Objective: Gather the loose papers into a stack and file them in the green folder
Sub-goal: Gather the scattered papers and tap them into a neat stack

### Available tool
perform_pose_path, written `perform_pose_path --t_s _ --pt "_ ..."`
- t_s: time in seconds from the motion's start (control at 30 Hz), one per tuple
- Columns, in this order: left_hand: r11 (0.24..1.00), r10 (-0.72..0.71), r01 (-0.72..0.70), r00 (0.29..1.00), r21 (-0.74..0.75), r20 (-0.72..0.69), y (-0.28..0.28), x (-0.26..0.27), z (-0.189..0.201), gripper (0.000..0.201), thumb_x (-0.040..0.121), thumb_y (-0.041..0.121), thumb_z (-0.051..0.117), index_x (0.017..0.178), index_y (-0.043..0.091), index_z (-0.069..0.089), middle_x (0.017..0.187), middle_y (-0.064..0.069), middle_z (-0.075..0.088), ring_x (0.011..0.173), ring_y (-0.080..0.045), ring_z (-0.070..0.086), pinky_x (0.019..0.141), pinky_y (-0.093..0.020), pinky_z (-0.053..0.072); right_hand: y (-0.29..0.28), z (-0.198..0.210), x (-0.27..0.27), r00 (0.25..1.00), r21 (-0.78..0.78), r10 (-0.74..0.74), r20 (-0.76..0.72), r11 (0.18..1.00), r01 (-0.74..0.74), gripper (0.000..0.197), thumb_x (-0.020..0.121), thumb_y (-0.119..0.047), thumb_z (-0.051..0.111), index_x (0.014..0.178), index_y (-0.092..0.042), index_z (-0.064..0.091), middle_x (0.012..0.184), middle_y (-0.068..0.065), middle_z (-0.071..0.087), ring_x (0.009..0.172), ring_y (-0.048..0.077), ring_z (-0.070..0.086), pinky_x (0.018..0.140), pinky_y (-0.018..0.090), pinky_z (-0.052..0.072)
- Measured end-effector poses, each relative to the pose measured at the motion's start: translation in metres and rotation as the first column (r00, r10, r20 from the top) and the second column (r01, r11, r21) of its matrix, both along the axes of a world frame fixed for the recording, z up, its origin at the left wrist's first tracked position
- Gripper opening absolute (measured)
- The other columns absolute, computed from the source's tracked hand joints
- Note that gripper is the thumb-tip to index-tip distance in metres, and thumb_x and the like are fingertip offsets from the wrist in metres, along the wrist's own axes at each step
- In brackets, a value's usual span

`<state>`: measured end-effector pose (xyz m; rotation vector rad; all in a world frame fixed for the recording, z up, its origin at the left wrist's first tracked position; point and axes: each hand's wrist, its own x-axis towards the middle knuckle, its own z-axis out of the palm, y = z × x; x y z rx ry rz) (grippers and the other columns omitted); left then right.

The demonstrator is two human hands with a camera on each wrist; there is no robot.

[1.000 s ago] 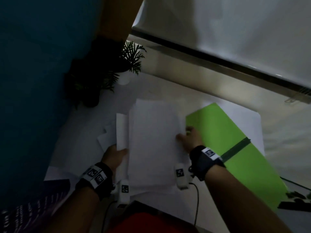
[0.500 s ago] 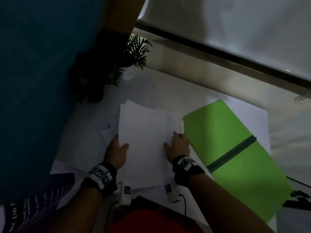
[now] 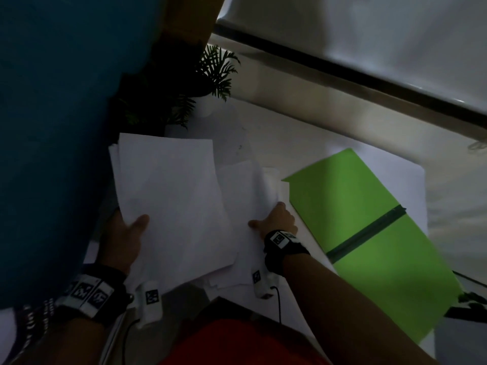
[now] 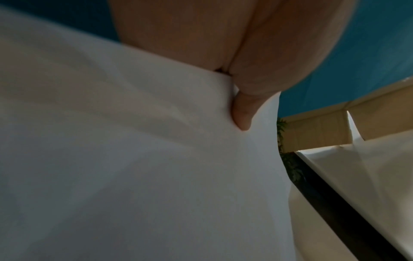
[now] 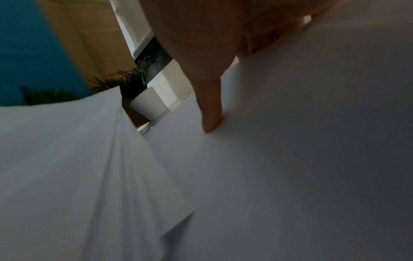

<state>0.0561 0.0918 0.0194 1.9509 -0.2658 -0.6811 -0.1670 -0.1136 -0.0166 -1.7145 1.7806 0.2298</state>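
Note:
Several loose white papers (image 3: pixel 171 193) form a bundle lifted and tilted to the left, and my left hand (image 3: pixel 126 233) grips its lower left edge with the thumb on top. The left wrist view shows that thumb (image 4: pixel 243 113) pressing into the sheets (image 4: pixel 134 167). My right hand (image 3: pixel 276 219) grips the right edge of the other sheets (image 3: pixel 242 185), which lie lower and fan out from under the bundle. Its thumb (image 5: pixel 210 114) lies on top of them. The green folder (image 3: pixel 355 206), closed with a dark elastic band (image 3: pixel 369 231), lies flat just right of my right hand.
The white table (image 3: pixel 290 133) carries a potted plant (image 3: pixel 210 72) in a white pot (image 5: pixel 149 104) at the back left. A blue wall (image 3: pixel 52 127) stands close on the left. Small dark objects (image 3: pixel 471 304) lie at the right edge beyond the folder.
My left hand has lifted its bundle up and to the left, apart from the sheets in my right hand. The right hand has shifted its hold to the papers' right edge.

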Motion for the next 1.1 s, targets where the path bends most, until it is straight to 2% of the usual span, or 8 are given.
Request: perform_pose_path --t_s 0.1,0.2,0.33,0.63,0.73,0.83,0.97,1.1 --pt "0.999 0.013 -0.013 1.0 -0.03 0.005 -0.002 -0.003 0.001 0.043 0.091 0.014 0.058 0.133 0.019 0.052 0.127 -0.007 0.059 0.113 -0.027 0.056 0.102 -0.049 0.043 0.004 0.001 0.003 0.999 -0.053 -0.003 0.036 0.999 0.005 0.095 0.072 -0.039 0.079 0.145 -0.008 0.026 0.141 0.014 0.043 0.13 0.034 0.04 0.105 0.045 0.04" --pt "0.999 0.012 -0.013 1.0 -0.034 -0.015 -0.004 -0.005 0.003 0.043 0.092 0.015 0.058 0.134 0.019 0.052 0.128 -0.006 0.06 0.113 -0.027 0.056 0.101 -0.048 0.044 0.008 -0.001 0.002 0.991 0.006 -0.07 0.111 0.998 0.07 0.085 0.083 -0.024 0.07 0.149 -0.007 0.018 0.138 0.019 0.049 0.122 0.035 0.052 0.099 0.04 0.046" --pt "0.999 -0.001 -0.001 0.999 -0.047 -0.05 -0.007 -0.008 0.005 0.044 0.092 0.018 0.058 0.135 0.022 0.052 0.129 -0.004 0.06 0.112 -0.027 0.057 0.101 -0.048 0.044 0.01 0.0 -0.002 0.997 -0.105 -0.073 0.008 0.992 0.073 0.078 0.077 -0.037 0.074 0.138 -0.011 0.034 0.139 0.013 0.043 0.128 0.035 0.04 0.1 0.049 0.044" --pt "0.998 -0.011 0.008 0.999 -0.057 -0.051 -0.014 -0.006 0.006 0.042 0.093 0.016 0.057 0.135 0.019 0.051 0.126 -0.005 0.06 0.11 -0.027 0.056 0.097 -0.045 0.044 -0.001 -0.007 -0.001 0.996 -0.091 -0.07 -0.046 0.994 0.065 0.101 0.065 -0.053 0.078 0.144 -0.016 0.027 0.147 0.011 0.033 0.135 0.034 0.03 0.108 0.053 0.033" --pt "0.998 -0.002 -0.001 0.999 -0.055 -0.05 -0.012 -0.005 0.006 0.042 0.092 0.018 0.058 0.134 0.019 0.052 0.126 -0.007 0.06 0.111 -0.03 0.057 0.096 -0.046 0.045 -0.004 -0.008 0.003 0.999 -0.093 -0.032 -0.043 0.995 0.028 0.123 0.058 -0.057 0.082 0.151 -0.014 0.012 0.152 0.009 0.023 0.139 0.034 0.024 0.11 0.054 0.031" --pt "0.998 -0.014 0.011 0.999 -0.057 -0.048 -0.01 -0.004 0.008 0.042 0.093 0.018 0.056 0.135 0.02 0.051 0.127 -0.006 0.059 0.112 -0.029 0.056 0.098 -0.048 0.044 -0.01 -0.007 0.007 0.998 -0.032 -0.005 -0.07 0.999 0.003 0.129 0.059 -0.058 0.081 0.152 -0.012 0.005 0.155 0.01 0.019 0.142 0.034 0.02 0.112 0.053 0.029" --pt "0.998 -0.025 0.024 0.999 -0.058 -0.021 -0.01 -0.003 0.011 0.042 0.093 0.017 0.056 0.134 0.02 0.051 0.125 -0.005 0.06 0.11 -0.027 0.056 0.096 -0.045 0.044 -0.02 -0.007 0.01 0.998 0.007 -0.032 -0.051 0.999 0.032 0.115 0.058 -0.056 0.082 0.146 -0.012 0.024 0.146 0.011 0.04 0.134 0.034 0.038 0.108 0.052 0.037" --pt "0.998 -0.026 0.025 1.0 -0.055 -0.004 -0.01 -0.002 0.01 0.041 0.092 0.017 0.058 0.133 0.019 0.052 0.126 -0.006 0.06 0.112 -0.028 0.057 0.098 -0.047 0.044 -0.023 -0.01 0.01 0.987 -0.029 -0.09 0.136 0.995 0.095 0.071 0.074 -0.027 0.077 0.131 -0.008 0.039 0.125 0.018 0.059 0.109 0.034 0.061 0.089 0.041 0.054"
